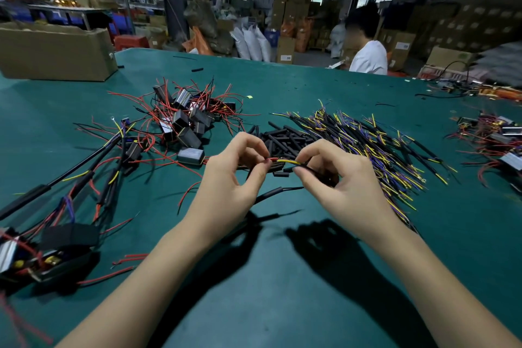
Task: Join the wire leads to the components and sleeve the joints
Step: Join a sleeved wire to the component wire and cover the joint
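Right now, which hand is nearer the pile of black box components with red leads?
Left. The left hand sits just right of the component pile; the right hand is farther right, by the striped wire bundle.

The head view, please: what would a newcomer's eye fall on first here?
Probably the two hands at the centre: the left hand pinches a red lead and the right hand a yellow lead, their ends meeting above the green table. Behind them lie a tangle of black components with red wires on the left and a sheaf of yellow and purple wires on the right.
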